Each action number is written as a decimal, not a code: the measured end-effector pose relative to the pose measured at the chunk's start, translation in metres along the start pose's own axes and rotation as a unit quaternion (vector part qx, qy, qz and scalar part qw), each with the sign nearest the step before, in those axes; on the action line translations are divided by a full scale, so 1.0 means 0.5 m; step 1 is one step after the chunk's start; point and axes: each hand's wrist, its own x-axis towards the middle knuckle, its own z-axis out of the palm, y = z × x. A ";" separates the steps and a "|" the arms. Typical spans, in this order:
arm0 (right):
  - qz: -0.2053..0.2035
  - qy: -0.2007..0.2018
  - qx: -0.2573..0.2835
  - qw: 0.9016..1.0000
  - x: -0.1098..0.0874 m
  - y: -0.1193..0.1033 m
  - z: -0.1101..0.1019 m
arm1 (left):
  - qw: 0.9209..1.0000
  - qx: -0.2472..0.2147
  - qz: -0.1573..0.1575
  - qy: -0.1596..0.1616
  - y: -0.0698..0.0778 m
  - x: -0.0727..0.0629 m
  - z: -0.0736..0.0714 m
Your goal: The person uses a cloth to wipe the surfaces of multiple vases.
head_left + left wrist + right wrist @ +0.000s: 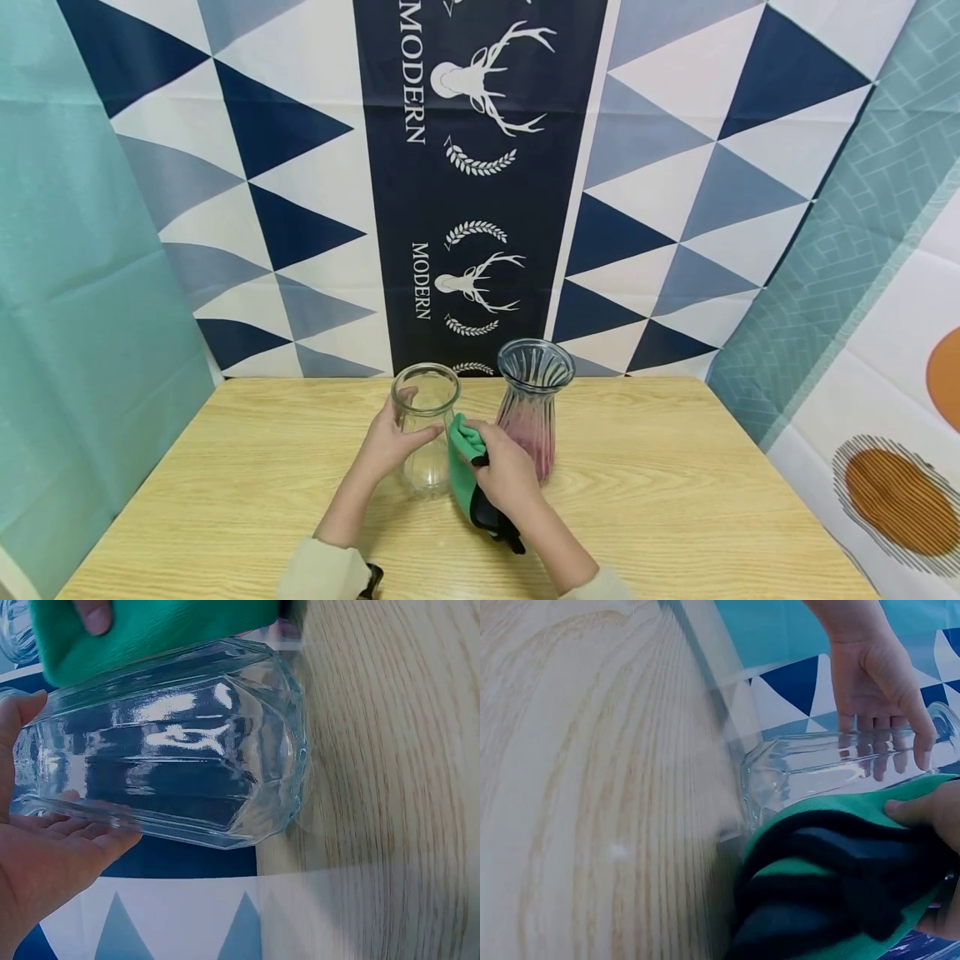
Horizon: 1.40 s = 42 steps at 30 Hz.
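A clear glass vase (429,473) with a thick rounded rim stands upright on the wooden table. My left hand (392,435) grips it from the left, with the thumb across the near side and the fingers behind, seen through the glass in the right wrist view. My right hand (512,468) holds a folded green cloth (460,475) with black parts, its thumb on top. The cloth (150,634) lies along the vase's right side in the left wrist view. Behind the right hand is a second glass vase (534,392), bluish above and pink below, partly hidden by that hand.
The wood-grain table (675,500) reaches back to a patterned cloth backdrop (300,208) with triangles and deer heads. Teal sheeting (90,292) hangs at the left. More printed fabric (862,375) hangs at the right.
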 end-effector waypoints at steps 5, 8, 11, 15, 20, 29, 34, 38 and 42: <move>-0.012 -0.011 -0.026 1.000 -0.007 0.006 -0.001 | 1.000 -0.001 -0.002 -0.007 -0.008 0.002 -0.002; -0.016 0.004 -0.024 1.000 -0.010 0.008 0.001 | 1.000 -0.004 -0.003 -0.008 -0.010 0.002 -0.004; -0.020 0.043 -0.008 0.999 -0.010 0.005 0.002 | 1.000 -0.011 0.001 -0.012 -0.011 0.003 -0.005; -0.036 0.098 0.004 0.995 -0.005 -0.002 0.002 | 1.000 -0.019 0.004 -0.016 -0.012 0.003 -0.005; -0.042 0.116 0.002 0.992 0.004 -0.008 -0.001 | 1.000 -0.016 0.005 -0.017 -0.008 0.007 -0.004; -0.015 0.030 -0.007 0.999 -0.001 -0.004 0.000 | 1.000 -0.005 0.002 -0.026 -0.002 0.008 -0.004; -0.009 -0.002 -0.025 1.000 -0.005 0.003 0.007 | 1.000 0.001 -0.007 -0.024 -0.004 0.009 -0.004; -0.011 -0.009 -0.028 1.000 -0.005 0.007 0.010 | 1.000 0.000 -0.017 -0.021 -0.001 0.008 -0.003; -0.014 -0.002 -0.021 1.000 -0.009 0.010 0.010 | 1.000 0.004 -0.029 -0.010 0.000 0.004 0.002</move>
